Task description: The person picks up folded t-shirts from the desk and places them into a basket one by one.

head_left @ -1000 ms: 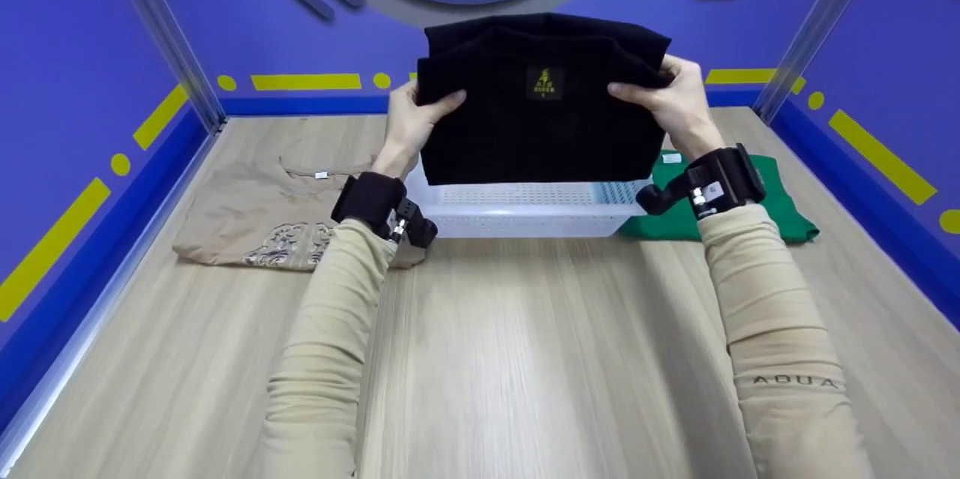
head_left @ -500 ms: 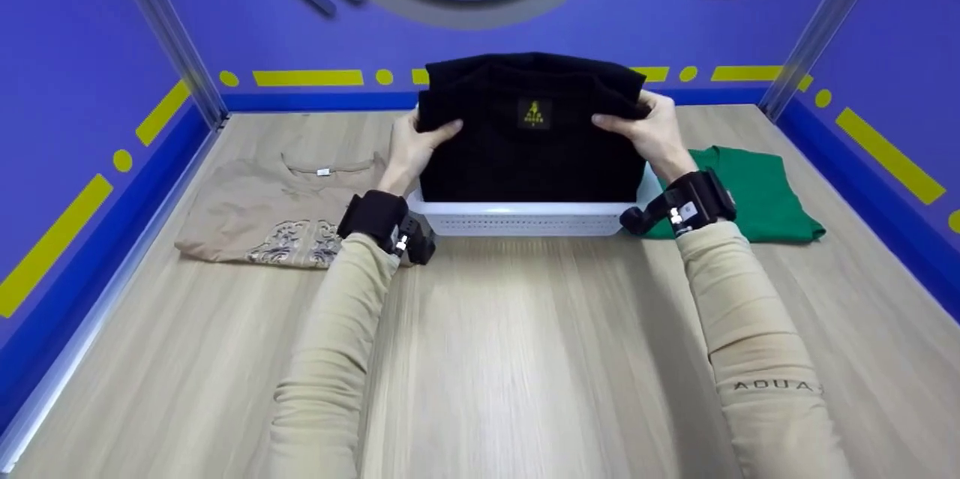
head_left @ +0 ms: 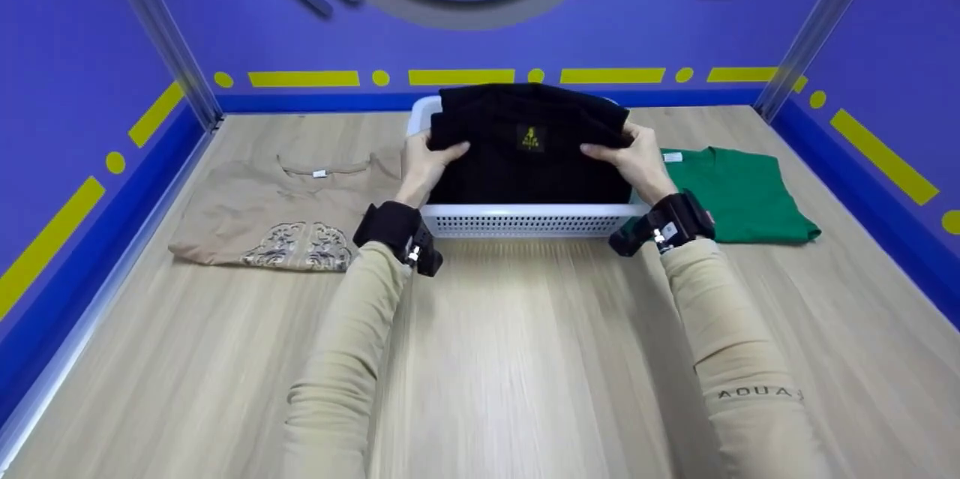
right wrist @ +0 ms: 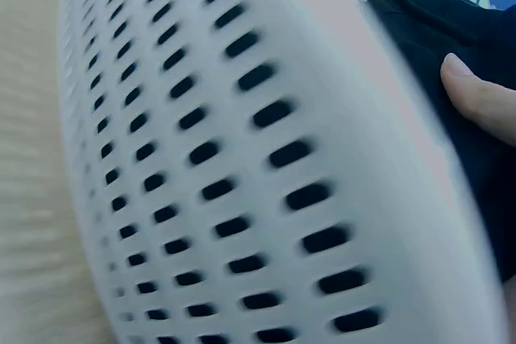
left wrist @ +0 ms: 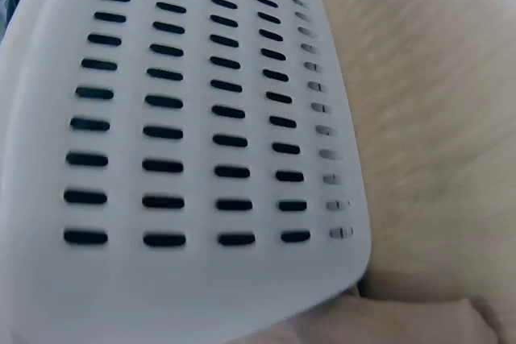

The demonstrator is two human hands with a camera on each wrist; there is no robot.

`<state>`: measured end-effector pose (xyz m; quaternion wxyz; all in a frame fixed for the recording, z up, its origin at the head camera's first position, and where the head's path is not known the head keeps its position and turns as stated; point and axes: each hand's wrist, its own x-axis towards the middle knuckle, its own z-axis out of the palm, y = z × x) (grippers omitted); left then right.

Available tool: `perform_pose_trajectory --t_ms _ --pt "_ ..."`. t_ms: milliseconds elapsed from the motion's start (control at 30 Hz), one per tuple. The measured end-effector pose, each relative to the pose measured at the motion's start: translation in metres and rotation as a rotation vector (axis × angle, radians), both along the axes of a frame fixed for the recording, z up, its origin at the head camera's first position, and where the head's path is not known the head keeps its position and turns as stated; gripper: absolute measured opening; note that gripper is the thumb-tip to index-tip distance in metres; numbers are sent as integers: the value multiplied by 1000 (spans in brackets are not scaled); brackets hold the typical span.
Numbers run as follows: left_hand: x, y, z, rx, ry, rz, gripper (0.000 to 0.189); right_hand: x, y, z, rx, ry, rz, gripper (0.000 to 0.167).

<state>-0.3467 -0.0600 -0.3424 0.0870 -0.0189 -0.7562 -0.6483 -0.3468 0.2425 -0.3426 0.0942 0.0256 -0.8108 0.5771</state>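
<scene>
A folded black T-shirt with a small yellow-printed neck label is held upright, its lower part down inside a white perforated basket. My left hand grips the shirt's left edge, thumb on the near face. On the opposite edge my right hand pinches it the same way, fingers hidden behind the cloth. The right wrist view shows my right thumb against the black fabric beyond the basket rim. In the left wrist view the basket's slotted wall fills most of the picture, and my left hand is out of sight.
A folded beige T-shirt with a dark ornate print lies left of the basket, partly beneath my left wrist. To the right lies a folded green T-shirt. Blue panels enclose the wooden table at the back and sides.
Both hands have come down and slightly closer together, lowering the black T-shirt from above the basket into it. The beige and green T-shirts stay where they were.
</scene>
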Motion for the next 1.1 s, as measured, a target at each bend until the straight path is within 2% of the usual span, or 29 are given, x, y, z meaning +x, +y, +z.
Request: perform_pose_trajectory --t_ms 233,433,533,700,900,1100 --pt "2 6 -1 -83 -48 90 70 -4 -2 -5 87 -4 -20 55" --pt "0 12 -3 -201 -135 163 52 -8 -6 -8 246 22 -65 51" --pt "-1 13 -4 -236 -144 181 43 -9 -7 -10 311 45 -69 50" --pt "-3 13 -5 -274 -161 189 48 -10 -6 -10 357 32 -20 50" --pt "-3 15 -6 -271 -188 218 42 -10 -7 -10 390 -45 60 70" --pt "-3 15 -7 -294 -202 220 47 -11 -8 -10 428 -82 78 84"
